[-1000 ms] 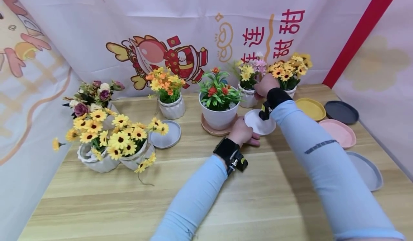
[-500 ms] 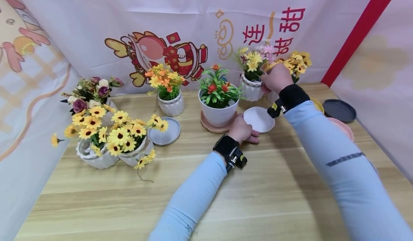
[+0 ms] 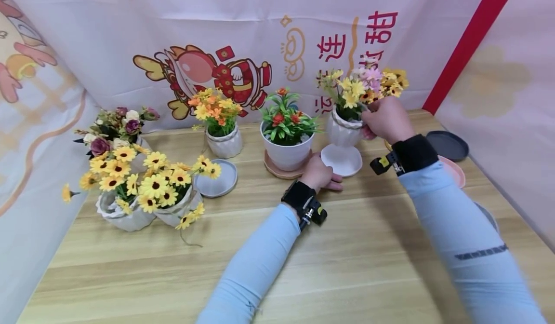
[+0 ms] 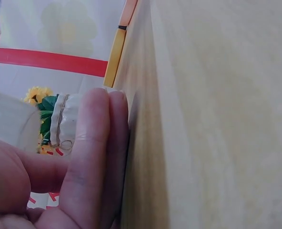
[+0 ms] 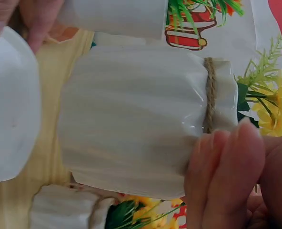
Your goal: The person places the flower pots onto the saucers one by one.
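My right hand (image 3: 390, 119) grips the rim of a white ceramic flowerpot (image 3: 344, 131) with pink and pale yellow artificial flowers. In the right wrist view, fingers (image 5: 226, 167) lie on the flowerpot's side by its twine band. The pot's base is just above the back of a white saucer (image 3: 341, 161); whether they touch I cannot tell. My left hand (image 3: 318, 172) holds the saucer's left edge. Two straight fingers (image 4: 91, 143) lie along the tabletop in the left wrist view, where the saucer is hidden.
A red-flowered pot (image 3: 288, 150) stands on a brown saucer just left of my left hand. Several other potted flowers and a grey saucer (image 3: 217, 179) are at left. Black (image 3: 446, 144) and pink (image 3: 455, 172) saucers lie at right. A yellow-flowered pot is partly behind my right hand.
My right hand has lifted the flowerpot from the back of the table and brought it forward to the white saucer. The left hand has stayed at the saucer.
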### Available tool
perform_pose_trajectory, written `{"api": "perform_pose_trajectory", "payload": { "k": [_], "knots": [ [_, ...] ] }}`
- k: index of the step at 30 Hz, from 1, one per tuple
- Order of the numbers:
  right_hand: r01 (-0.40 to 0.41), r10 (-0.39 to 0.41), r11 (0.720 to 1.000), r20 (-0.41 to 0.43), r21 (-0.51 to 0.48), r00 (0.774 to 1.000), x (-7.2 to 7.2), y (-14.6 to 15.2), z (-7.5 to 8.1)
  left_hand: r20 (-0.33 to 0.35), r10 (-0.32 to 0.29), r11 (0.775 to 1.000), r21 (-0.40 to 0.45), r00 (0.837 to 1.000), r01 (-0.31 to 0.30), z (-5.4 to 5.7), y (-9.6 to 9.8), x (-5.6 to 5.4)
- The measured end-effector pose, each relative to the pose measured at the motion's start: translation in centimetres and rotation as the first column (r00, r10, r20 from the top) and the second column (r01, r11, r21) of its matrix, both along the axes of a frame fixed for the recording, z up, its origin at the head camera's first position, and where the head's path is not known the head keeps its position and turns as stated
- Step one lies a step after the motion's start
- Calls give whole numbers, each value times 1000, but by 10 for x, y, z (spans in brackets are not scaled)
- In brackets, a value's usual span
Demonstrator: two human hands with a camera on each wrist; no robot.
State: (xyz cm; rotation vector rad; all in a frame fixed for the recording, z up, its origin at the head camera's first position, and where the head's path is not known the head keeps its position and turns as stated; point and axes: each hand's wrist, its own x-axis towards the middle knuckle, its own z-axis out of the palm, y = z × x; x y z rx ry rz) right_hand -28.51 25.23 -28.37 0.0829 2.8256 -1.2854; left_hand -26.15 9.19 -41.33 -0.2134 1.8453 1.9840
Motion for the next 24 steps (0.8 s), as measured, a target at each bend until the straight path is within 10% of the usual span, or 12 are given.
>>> {"api": "perform_pose_trajectory", "payload": {
  "k": [12,24],
  "knots": [
    [53,-54,996,-6,-65,999,22,8,-54,-14,-7,1000,6,1000,7,0,0,1],
    [77,-76,997,-17,19,997,20,3,-66,-40,-13,1000,18,999,14,0,2,1]
  ]
}}
